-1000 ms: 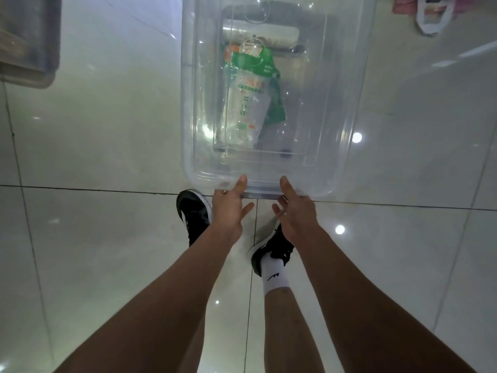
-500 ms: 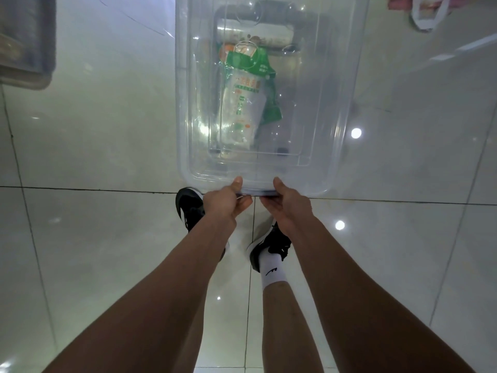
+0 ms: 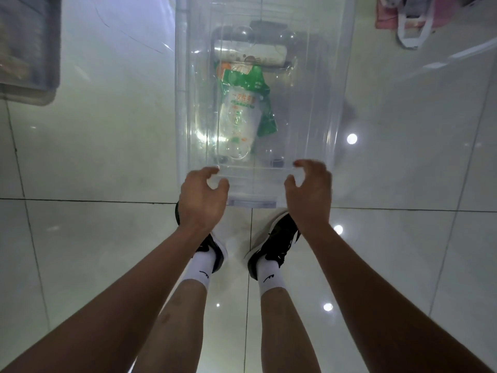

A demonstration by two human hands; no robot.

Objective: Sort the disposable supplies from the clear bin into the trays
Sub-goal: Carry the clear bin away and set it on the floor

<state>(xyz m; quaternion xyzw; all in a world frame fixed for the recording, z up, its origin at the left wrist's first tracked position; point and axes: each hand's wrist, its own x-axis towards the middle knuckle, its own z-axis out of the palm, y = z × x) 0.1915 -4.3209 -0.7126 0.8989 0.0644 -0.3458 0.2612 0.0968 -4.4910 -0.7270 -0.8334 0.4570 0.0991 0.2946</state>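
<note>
On the glossy tiled floor (image 3: 80, 162) just ahead of the person's black shoes (image 3: 277, 238) sits the clear bin (image 3: 317, 109), its long axis running away from them and its near edge close to the dark grout line that crosses the tiles. Both hands hover at that near edge: the left hand (image 3: 203, 200) by the near-left corner, the right hand (image 3: 309, 195) by the near-right, fingers (image 3: 309, 164) of each curled and spread apart, clamped on nothing. Whether the fingertips brush the rim I cannot tell.

Inside the bin, a green-and-white packet of disposable supplies (image 3: 242, 114) lies lengthwise near the middle, with a pale roll (image 3: 252, 53) across the far end touching its top.

Open floor stretches wide to the left of the bin and to the right, broken only by ceiling-light reflections. A grey tray (image 3: 29, 49) lies at the far left, well apart from the bin, cut off by the frame. A pink-and-white bag (image 3: 411, 25) lies at the far right, also well clear.

Half a second ago both hands were gripping the middle of the near rim, close together; now they have let go and moved apart toward the corners. The bin sits nearer the feet than it did a second ago.
</note>
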